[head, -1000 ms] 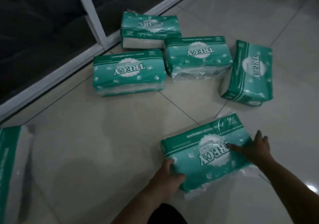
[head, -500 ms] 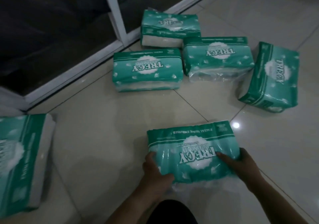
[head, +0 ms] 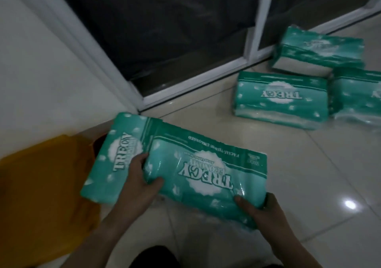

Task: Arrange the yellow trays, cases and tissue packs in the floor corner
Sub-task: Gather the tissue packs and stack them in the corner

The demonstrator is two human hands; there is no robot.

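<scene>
The left hand (head: 140, 183) grips the left end of a tissue pack (head: 206, 170), thumb on top and fingers curled round the end. The right hand (head: 261, 210) clasps its near right corner. The pack is low over the floor (head: 309, 164) in the corner, and its left edge overlaps a second pack (head: 119, 158) that lies beside a yellow tray (head: 41, 185). It is probably light and squashy, with slick, loose plastic wrap, so holding both short ends seems safest. What the tray holds is too dim to tell. More packs (head: 280, 96) lie well apart by the door frame (head: 195, 90).
</scene>
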